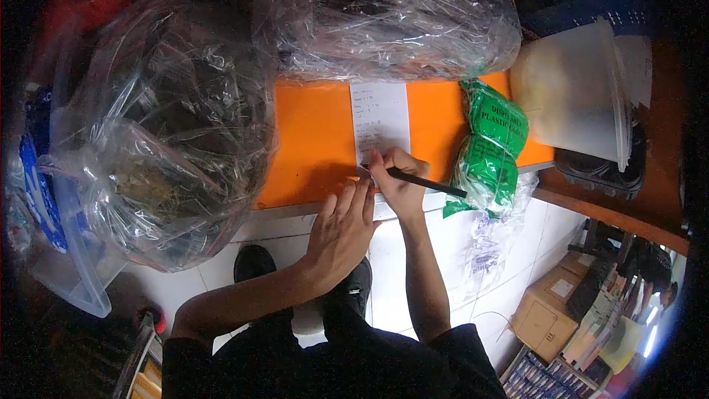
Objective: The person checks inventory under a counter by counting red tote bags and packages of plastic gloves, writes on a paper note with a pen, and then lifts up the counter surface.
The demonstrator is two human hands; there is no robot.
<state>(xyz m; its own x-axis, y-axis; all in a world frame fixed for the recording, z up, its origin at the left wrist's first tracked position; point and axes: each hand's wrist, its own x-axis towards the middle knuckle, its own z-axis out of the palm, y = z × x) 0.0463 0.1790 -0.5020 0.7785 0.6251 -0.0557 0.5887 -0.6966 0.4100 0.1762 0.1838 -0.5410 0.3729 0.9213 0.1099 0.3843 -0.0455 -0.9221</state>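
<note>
A narrow sheet of white paper (381, 114) with handwritten lines lies on the orange tabletop (310, 129). My right hand (399, 181) is closed round a black pen (428, 182), its tip at the lower part of the paper. Flat beside it, my left hand (342, 233) has its fingers stretched out, with the fingertips at the paper's lower left edge. To the right of my right hand sits a green pack of disposable plastic gloves (491, 140).
Large clear plastic bags (177, 125) bulge over the table's left side and back (399, 18). A translucent plastic tub (572, 92) stands at the right. Cardboard boxes (546, 310) rest on the white tiled floor at lower right.
</note>
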